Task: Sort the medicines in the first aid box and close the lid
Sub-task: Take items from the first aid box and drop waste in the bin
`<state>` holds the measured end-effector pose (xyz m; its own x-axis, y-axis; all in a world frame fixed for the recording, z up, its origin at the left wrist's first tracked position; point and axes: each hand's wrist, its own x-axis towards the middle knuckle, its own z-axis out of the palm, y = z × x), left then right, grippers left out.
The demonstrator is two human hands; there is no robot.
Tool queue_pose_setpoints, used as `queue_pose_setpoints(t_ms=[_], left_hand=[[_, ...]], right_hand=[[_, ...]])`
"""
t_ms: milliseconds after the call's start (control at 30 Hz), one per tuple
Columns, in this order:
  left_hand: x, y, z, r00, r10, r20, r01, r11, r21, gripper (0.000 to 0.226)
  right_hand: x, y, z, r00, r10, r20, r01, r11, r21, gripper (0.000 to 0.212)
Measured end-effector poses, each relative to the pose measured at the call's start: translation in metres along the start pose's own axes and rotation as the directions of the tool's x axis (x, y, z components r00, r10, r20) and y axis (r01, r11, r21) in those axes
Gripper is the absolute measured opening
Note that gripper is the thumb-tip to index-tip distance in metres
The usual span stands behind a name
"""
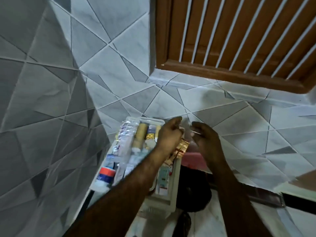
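Observation:
The white first aid box lies open low in the middle of the head view, packed with medicines. Inside are a beige bandage roll, a clear plastic packet, an orange and white tube and small cartons. My left hand is over the box's far right part, fingers closed on gold foil tablet strips that hang below it. My right hand hovers just right of the strips, fingers curled and apart. Whether it touches them is not clear.
Grey and white tiled walls stand close on the left and behind the box. A brown wooden window frame with white bars is at the upper right. A pink item and a black object lie right of the box on the counter.

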<state>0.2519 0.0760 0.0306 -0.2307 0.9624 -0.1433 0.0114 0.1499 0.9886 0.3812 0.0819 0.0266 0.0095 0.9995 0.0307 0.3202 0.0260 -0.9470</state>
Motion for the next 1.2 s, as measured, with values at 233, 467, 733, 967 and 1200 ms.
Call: queue_pose_setpoints(t_ms=[233,467,733,967,1200], left_hand=[[-0.018,-0.019,-0.093,1.0,-0.012,-0.024,0.014,0.997,0.071,0.039],[-0.031,-0.059,-0.156,0.959,-0.139,-0.247,0.236,0.872,0.428,0.048],[-0.033,-0.077,-0.165,0.933,-0.187,-0.308,0.315,0.84,0.443,0.048],[-0.022,-0.075,-0.164,0.93,-0.147,-0.338,0.311,0.804,0.507,0.034],[-0.009,-0.081,-0.167,0.944,-0.094,-0.316,0.278,0.742,0.61,0.024]], right_hand=[[-0.031,-0.009,0.064,0.985,-0.03,0.17,0.045,0.995,-0.085,0.037],[-0.053,0.002,0.101,0.932,0.083,0.352,0.029,0.952,-0.303,0.039],[-0.057,0.011,0.136,0.896,0.107,0.43,0.205,0.759,-0.618,0.03],[-0.04,0.017,0.161,0.824,0.079,0.561,0.492,0.393,-0.777,0.027],[-0.025,0.022,0.179,0.809,0.181,0.56,0.527,0.199,-0.826,0.028]])
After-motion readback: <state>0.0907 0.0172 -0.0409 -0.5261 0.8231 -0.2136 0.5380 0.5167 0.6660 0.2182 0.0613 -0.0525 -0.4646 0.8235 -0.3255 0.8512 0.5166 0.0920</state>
